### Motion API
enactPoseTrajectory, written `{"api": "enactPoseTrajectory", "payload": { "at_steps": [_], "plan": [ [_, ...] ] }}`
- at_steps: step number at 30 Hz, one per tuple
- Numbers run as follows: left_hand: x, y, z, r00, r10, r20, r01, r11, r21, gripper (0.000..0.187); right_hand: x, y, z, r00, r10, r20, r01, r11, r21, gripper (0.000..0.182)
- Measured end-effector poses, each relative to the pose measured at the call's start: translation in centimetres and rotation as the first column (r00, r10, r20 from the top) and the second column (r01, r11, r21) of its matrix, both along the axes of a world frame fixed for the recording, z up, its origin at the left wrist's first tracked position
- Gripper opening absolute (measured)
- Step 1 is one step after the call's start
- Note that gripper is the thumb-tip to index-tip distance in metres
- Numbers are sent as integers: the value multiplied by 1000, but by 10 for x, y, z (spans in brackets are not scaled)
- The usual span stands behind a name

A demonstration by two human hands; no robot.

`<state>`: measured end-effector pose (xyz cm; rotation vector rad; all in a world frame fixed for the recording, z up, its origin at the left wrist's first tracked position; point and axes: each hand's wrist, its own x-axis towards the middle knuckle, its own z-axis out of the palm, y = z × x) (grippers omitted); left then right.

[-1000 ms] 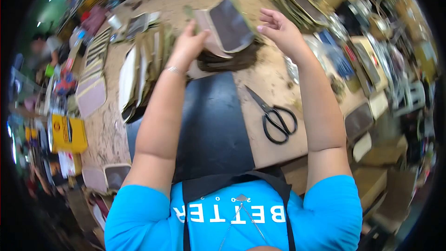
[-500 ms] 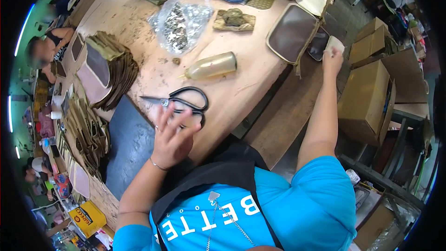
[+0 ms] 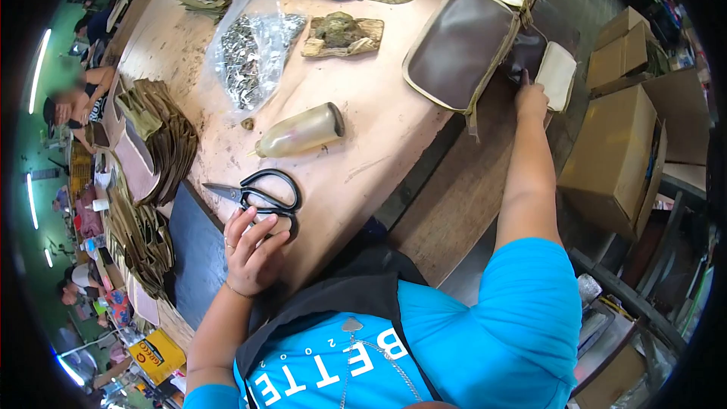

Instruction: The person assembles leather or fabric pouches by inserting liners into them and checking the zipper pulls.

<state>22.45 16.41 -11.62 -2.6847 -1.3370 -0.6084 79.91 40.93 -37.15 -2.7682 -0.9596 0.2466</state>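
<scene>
Left hand (image 3: 250, 250): fingers loosely spread, tips resting on the handles of the black scissors (image 3: 261, 195); not gripping. Right hand (image 3: 531, 98): stretched out to the table's far edge, fingertips on a dark brown panel (image 3: 525, 53) beside a cream panel (image 3: 558, 74); grip cannot be told.

Writing: shirt reads "BETTE", "2002" above. Yellow box (image 3: 155, 357) lettering unreadable.

Surface: scuffed wooden table (image 3: 363, 151), dark mat (image 3: 198, 246). Bottle (image 3: 299, 130) lies on its side just beyond the scissors. Cardboard boxes (image 3: 613, 159) right; crowded workshop.
</scene>
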Motion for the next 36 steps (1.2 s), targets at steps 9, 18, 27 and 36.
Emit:
{"api": "enactPoseTrajectory", "payload": {
  "at_steps": [9, 18, 27, 36],
  "plan": [
    [1, 1, 5, 1000, 13, -6, -13, 999, -39, 29, 12, -24, 27, 791, 552, 264, -530, 834, -156, 21],
    [-3, -1, 6, 1000, 13, 27, -11, 997, -72, 34, -7, -10, 36, 874, 469, 130, -448, 879, -161, 36],
    [-1, 4, 5, 998, 62, 26, -59, 995, -85, 34, -7, 8, 23, 879, 422, 222, -411, 907, -98, 32],
    [-2, 7, 7, 997, 62, 41, -56, 990, -131, 37, 7, 4, 20, 860, 426, 281, -413, 904, -108, 26]
  ]
}}
